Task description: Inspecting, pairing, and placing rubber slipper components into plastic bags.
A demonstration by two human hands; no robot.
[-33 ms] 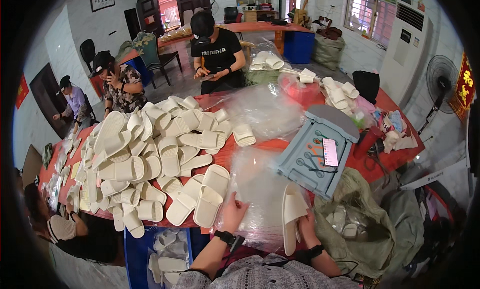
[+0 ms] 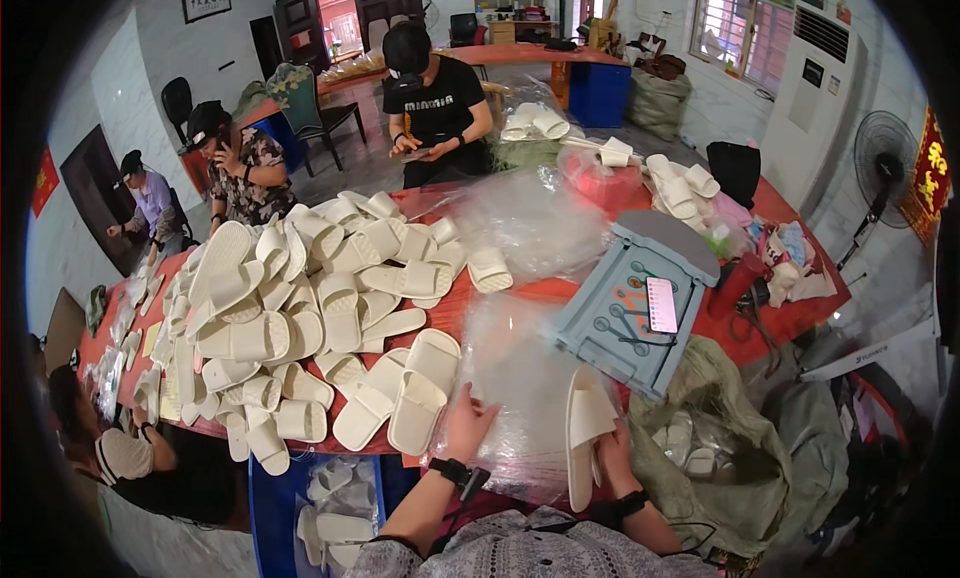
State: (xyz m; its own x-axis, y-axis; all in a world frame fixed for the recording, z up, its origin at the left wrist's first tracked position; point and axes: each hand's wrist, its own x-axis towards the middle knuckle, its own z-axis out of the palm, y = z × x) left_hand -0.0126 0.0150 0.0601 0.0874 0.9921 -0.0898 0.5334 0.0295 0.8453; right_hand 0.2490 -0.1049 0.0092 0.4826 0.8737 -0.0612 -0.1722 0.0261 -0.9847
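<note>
My right hand (image 2: 615, 456) is closed on cream slippers (image 2: 583, 428), held on edge near the front of the table; one faces left and part of a second shows behind it. My left hand (image 2: 470, 425) rests at the left edge of a stack of clear plastic bags (image 2: 530, 378), thumb and fingers apart, with nothing visible in it. Just left of that hand lie two cream slippers, one (image 2: 423, 393) overlapping the other (image 2: 370, 400). Beyond them spreads a large heap of similar slippers (image 2: 300, 278).
A grey plastic stand (image 2: 600, 363) holding a phone (image 2: 661, 305) sits right of the bags. Below it gapes a green woven sack (image 2: 720, 478) with wrapped slippers. A blue bin (image 2: 270, 518) stands under the table's front edge. Several people sit around the red table (image 2: 530, 290).
</note>
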